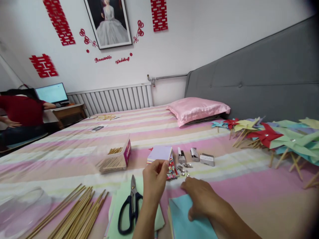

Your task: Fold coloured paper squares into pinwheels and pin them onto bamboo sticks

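Observation:
My left hand (155, 177) is raised in front of a stack of small lilac-topped paper squares (160, 152). Its fingers are curled, thumb and forefinger drawn together; what they pinch, if anything, cannot be made out. Over a blue sheet of paper (190, 220) reaches my right hand (201, 196), thumb spread from the fingers. Its fingertips come close to a scatter of small metal pins (183, 170). Dark-handled scissors (131, 207) lie to the left, on a stack of pale green paper (114, 205).
Wooden sticks (79, 212) lie front left, near a clear plastic piece (22, 209). A clear box (114, 161) holds short sticks. Small boxes (206, 159) stand behind the pins. Paper pinwheels (266, 135) fill the right side. A pink pillow (198, 109) lies behind; a person (22, 113) sits far left.

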`<state>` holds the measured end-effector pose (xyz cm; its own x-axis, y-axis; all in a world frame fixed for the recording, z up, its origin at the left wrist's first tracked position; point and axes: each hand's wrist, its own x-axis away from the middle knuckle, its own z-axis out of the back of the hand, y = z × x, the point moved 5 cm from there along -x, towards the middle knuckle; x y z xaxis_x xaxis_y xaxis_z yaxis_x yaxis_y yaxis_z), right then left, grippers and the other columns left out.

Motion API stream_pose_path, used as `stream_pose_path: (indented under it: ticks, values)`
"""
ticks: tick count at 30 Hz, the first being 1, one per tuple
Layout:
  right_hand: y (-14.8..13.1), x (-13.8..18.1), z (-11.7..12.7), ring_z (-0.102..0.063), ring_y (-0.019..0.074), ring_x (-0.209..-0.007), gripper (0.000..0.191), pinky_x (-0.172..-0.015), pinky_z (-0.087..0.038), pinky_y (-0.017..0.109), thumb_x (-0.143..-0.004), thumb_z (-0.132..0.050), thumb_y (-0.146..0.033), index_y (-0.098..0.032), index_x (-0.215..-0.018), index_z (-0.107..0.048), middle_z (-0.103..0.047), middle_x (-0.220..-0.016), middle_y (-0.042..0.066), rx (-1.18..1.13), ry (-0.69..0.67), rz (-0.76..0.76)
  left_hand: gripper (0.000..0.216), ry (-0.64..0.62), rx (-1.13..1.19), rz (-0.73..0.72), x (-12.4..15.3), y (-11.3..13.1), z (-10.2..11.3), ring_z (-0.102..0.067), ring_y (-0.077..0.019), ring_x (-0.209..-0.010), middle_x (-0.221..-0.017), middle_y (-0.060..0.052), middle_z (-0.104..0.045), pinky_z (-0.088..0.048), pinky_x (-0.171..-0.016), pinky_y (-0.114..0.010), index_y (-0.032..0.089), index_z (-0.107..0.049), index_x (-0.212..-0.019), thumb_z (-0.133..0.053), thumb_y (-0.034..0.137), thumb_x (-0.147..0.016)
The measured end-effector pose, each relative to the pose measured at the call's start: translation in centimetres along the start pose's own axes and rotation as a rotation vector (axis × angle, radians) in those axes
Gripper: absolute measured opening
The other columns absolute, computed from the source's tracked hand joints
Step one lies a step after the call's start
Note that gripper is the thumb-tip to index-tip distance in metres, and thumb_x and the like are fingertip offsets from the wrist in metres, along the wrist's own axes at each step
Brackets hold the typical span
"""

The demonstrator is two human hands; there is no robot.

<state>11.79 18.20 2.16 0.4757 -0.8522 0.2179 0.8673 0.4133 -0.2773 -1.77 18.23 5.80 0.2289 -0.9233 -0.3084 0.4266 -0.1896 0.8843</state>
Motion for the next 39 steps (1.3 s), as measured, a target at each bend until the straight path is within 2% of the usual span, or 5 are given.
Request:
stream_pose_path:
  ticks: [6,18,29,33,39]
  values:
    - [1.0,0.2,0.2,-0.059,0.0301,-0.091,0.050,-0.074,-0.042,0.035,-0.045,-0.080,-0.020,-0.020,-0.093,-0.067,-0.066,-0.097,0.010,-0.058,0.008,-0.039,0.025,0.006,0.134,0.083,1.6,-3.2,-1.0,-0.049,-0.0128,-0.050,-0.056,-0.001,-0.058,-0.038,-0.048,-0.022,0.015,-0.062,-0.068,-0.055,0.037,-0.078]
    - [3.3,0.5,1.5,-0.057,0.0202,-0.078,0.019,-0.063,-0.036,0.026,-0.062,-0.053,-0.009,-0.022,-0.069,-0.066,-0.066,-0.077,0.002,-0.353,0.186,0.045,0.026,0.020,0.134,0.133,2.1,-3.0,-1.3,-0.055,-0.0166,-0.060,-0.064,-0.004,-0.065,-0.042,-0.056,-0.024,0.014,-0.067,-0.074,-0.060,0.039,-0.075]
    - [5.3,-0.5,3.6,-0.056,0.0188,-0.075,0.014,-0.066,-0.041,0.027,-0.079,-0.050,-0.028,-0.018,-0.076,-0.059,-0.061,-0.077,0.001,-0.949,0.371,0.167,0.043,-0.105,0.844,0.501,3.6,-3.7,-4.2,-0.059,-0.0268,-0.098,-0.096,-0.007,-0.071,-0.045,-0.080,-0.033,0.017,-0.069,-0.095,-0.062,0.050,-0.069]
    - [5.2,-0.9,3.7,-0.057,0.0192,-0.075,0.020,-0.067,-0.043,0.028,-0.077,-0.056,-0.037,-0.018,-0.077,-0.061,-0.063,-0.077,0.002,-1.156,0.465,0.143,0.038,0.011,0.885,0.565,3.2,-4.5,-3.8,-0.064,-0.0229,-0.085,-0.090,-0.005,-0.072,-0.050,-0.070,-0.030,0.018,-0.068,-0.093,-0.063,0.048,-0.070]
    - [5.9,-1.1,3.7,-0.055,0.0207,-0.087,0.024,-0.073,-0.042,0.029,-0.067,-0.069,-0.042,-0.022,-0.080,-0.066,-0.063,-0.097,0.003,-1.473,0.590,0.154,0.049,-0.096,0.961,0.726,2.6,-5.2,-4.2,-0.067,-0.0198,-0.059,-0.074,-0.012,-0.073,-0.051,-0.059,-0.029,0.009,-0.058,-0.095,-0.045,0.054,-0.080]
